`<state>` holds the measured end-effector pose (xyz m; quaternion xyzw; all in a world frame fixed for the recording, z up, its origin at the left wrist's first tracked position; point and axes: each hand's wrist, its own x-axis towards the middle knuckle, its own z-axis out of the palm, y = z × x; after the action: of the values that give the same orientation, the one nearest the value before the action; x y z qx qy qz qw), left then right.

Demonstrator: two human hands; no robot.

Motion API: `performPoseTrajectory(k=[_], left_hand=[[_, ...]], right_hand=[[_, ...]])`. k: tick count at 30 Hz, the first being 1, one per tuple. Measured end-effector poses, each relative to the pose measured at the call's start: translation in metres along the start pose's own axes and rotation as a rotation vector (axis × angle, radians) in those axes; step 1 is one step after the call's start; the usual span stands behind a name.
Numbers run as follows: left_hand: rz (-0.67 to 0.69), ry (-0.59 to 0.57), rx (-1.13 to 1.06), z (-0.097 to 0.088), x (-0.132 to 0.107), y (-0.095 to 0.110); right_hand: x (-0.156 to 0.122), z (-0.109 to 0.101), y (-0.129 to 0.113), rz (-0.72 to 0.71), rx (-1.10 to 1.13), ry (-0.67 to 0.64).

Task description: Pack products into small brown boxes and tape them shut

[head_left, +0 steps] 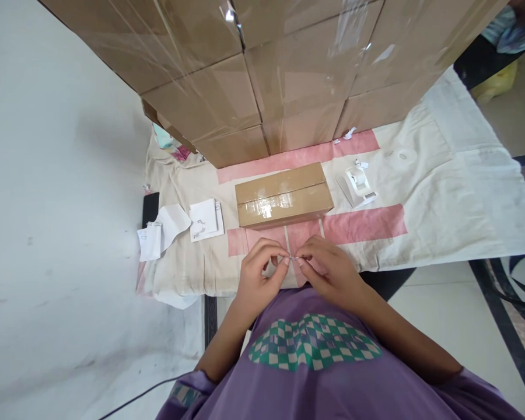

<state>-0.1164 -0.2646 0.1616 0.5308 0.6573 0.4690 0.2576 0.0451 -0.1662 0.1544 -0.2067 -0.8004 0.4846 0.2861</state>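
The left hand (260, 275) and the right hand (333, 273) meet just above the near edge of the cloth-covered table (437, 216), each with thumb and forefinger pinched on a small thin piece (294, 258), too slight to identify. It sits between the two sets of fingertips, one hand at each end, which likely keeps so light a thing steady and within easy sight. Right behind the hands, a taped carton (284, 195) lies with its long side roughly along the near edge, a position that seems to leave its top seam facing up and reachable. A white tape dispenser (353, 192) stands just beside it, toward the table's right end, presumably for the right hand's convenience. Toward the left end lie a paper stack (205, 217) and a loose sheet (175, 223), apart from the carton. Stacked boxes (306, 81) rise along the far edge, probably to spare the front for handwork.
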Motion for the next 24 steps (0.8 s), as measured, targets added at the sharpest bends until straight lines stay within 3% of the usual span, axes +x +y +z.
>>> performPoseTrajectory(k=[3,6,16,21,24], left_hand=[[-0.208,-0.057,-0.167,0.001,-0.002,0.001],[-0.346,-0.039,-0.231,0.002,-0.006,-0.001],[-0.397,-0.018,-0.256,0.004,-0.013,-0.006],[-0.406,-0.122,-0.259,0.008,-0.014,-0.005],[-0.398,-0.11,-0.209,0.01,-0.015,-0.006]], right_hand=[[-0.001,-0.005,-0.003,0.313,0.278,-0.097],[-0.003,-0.007,-0.003,0.451,0.385,-0.107],[-0.015,-0.001,0.003,0.472,0.426,-0.102],[-0.016,-0.003,0.002,0.472,0.397,-0.101],[-0.019,-0.006,0.002,0.456,0.331,-0.083]])
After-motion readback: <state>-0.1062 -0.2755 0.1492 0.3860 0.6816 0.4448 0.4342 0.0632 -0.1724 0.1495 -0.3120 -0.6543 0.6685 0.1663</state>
